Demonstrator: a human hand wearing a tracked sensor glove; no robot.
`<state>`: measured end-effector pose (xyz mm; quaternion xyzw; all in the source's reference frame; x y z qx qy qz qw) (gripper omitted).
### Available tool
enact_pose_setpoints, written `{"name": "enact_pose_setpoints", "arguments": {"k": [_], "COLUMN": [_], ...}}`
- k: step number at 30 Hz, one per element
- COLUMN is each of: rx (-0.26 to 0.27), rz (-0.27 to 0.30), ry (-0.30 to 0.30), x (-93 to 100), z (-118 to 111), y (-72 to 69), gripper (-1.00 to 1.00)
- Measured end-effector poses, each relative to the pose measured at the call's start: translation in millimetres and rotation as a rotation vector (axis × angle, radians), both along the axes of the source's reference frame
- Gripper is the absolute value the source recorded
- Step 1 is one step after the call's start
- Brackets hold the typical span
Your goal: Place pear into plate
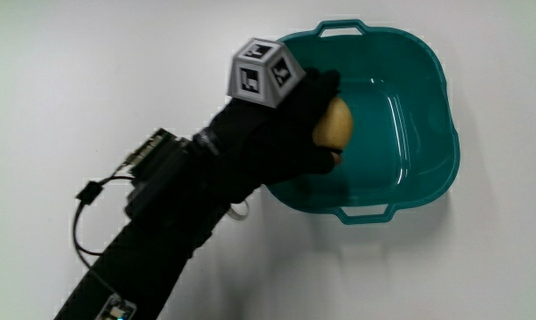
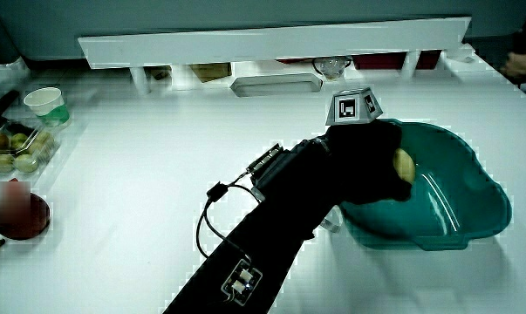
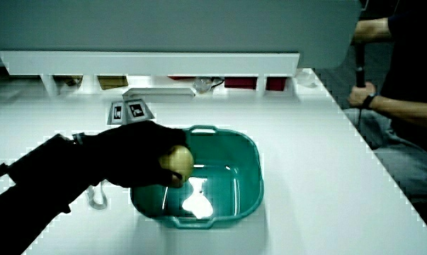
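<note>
A yellowish pear (image 1: 332,123) sits in the grip of the black-gloved hand (image 1: 305,124), whose fingers curl around it. The hand hovers over the rim of a teal plastic tub (image 1: 428,169) with two handles, holding the pear above the tub's inside. In both side views the pear (image 2: 403,163) (image 3: 176,162) shows at the fingertips, above the tub (image 2: 472,209) (image 3: 245,184). The patterned cube (image 1: 263,73) rides on the back of the hand. The tub has nothing else in it.
At the table's edge in a side view stand a clear tray of small fruits (image 2: 18,148), a paper cup (image 2: 46,103) and a dark red fruit (image 2: 23,214). A low white partition (image 2: 271,39) with small items under it runs along the table's end.
</note>
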<state>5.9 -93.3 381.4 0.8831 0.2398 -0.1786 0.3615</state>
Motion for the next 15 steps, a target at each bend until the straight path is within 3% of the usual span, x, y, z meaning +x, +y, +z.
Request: {"name": "enact_pose_setpoints", "arguments": {"k": [3, 7, 15], "rx": [0.012, -0.036, -0.069], "rz": [0.016, 0.039, 0.053], "ry": [-0.047, -0.08, -0.108], "x": [7.2, 13.2, 19.9], "z": [1.3, 11.4, 26.0], "y": [5.3, 10.8, 12.3], "gripper": [0.0, 0.0, 0.0]}}
